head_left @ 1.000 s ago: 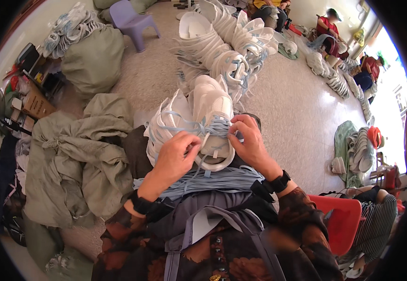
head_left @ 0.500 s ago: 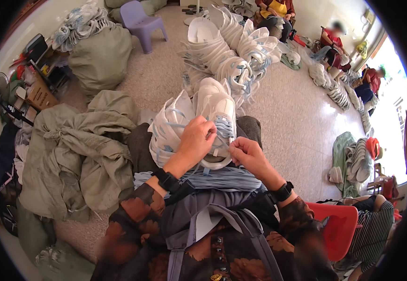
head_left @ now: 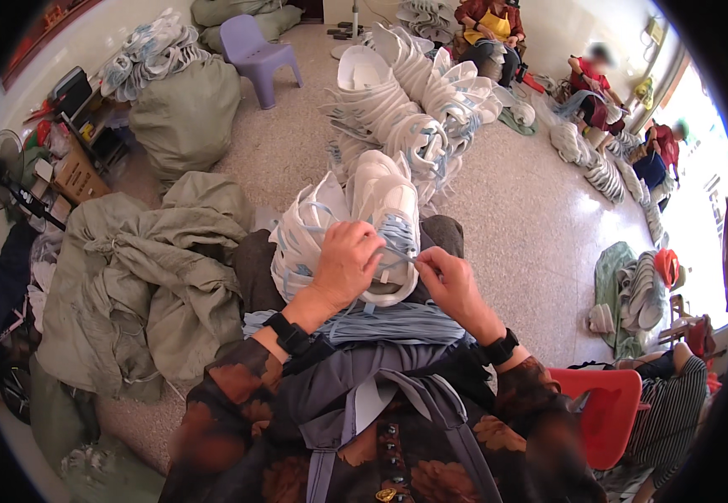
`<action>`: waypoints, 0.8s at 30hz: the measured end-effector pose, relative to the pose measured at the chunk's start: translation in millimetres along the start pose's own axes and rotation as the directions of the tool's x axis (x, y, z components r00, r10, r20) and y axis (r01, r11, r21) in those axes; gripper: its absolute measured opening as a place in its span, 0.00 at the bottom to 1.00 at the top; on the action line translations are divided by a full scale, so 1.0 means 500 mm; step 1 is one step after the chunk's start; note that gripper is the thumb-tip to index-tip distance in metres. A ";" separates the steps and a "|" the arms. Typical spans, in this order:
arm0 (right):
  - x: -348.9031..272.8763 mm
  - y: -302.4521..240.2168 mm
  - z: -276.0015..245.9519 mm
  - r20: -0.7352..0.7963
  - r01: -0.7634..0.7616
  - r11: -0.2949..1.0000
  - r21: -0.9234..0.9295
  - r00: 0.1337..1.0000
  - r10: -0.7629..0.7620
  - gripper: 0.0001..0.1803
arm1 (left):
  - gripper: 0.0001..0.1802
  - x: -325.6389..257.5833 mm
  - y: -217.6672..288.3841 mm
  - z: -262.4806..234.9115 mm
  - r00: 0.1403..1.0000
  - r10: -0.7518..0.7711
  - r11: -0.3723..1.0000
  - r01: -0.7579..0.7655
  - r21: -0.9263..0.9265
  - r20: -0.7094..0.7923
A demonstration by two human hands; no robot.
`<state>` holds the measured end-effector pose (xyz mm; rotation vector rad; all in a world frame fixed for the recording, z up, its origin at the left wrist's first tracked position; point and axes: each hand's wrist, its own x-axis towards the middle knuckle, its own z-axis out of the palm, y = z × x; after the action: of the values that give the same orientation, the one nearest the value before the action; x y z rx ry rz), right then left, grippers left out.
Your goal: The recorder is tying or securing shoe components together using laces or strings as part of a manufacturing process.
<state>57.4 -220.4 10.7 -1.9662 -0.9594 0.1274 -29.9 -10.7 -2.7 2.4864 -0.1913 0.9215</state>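
A white shoe upper [head_left: 387,201] rests on my lap with its opening toward me, laced partway with a flat light-blue shoelace [head_left: 397,256]. My right hand [head_left: 452,285] pinches the lace at the right of the opening between thumb and forefinger. At the left of the eyelets my left hand [head_left: 347,261] is closed, its fingertips pinching the lace, which runs between both hands. A stack of white uppers [head_left: 301,226] with blue laces leans against the left side of this one. Across my lap lies a bundle of loose blue laces [head_left: 364,327].
Long nested rows of white uppers [head_left: 380,96] lie on the floor ahead. Grey-green sacks [head_left: 142,285] and a fan [head_left: 2,172] stand left, with a purple chair [head_left: 259,59] behind. A red chair [head_left: 607,411] is at my right. Several people sit along the right side.
The view has shifted slightly, so the scene sits a little lower. Both hands stay at the eyelets, and the lace between them now shows more plainly.
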 end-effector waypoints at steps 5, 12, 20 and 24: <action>-0.006 -0.029 -0.011 0.019 0.276 0.940 -0.202 0.960 -0.278 0.03 | 0.08 0.009 -0.012 0.028 0.998 0.042 0.993 -0.048 0.107 0.052; -0.010 -0.042 -0.001 0.008 0.242 0.962 -0.125 0.970 -0.243 0.05 | 0.05 0.005 -0.019 0.041 0.995 0.097 0.974 -0.101 0.202 0.033; -0.007 -0.019 -0.010 0.097 -0.147 0.985 0.088 0.986 0.138 0.09 | 0.05 0.006 -0.029 0.039 0.994 0.109 0.978 -0.108 0.176 0.006; 0.009 -0.018 -0.004 0.278 -0.352 0.898 0.263 0.919 0.279 0.10 | 0.04 0.004 -0.025 0.030 0.995 0.102 0.980 -0.103 0.168 0.013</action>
<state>56.2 -216.4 20.3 -1.8233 -0.7023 0.6707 -16.2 -6.8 -16.1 2.6552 -0.2553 1.0126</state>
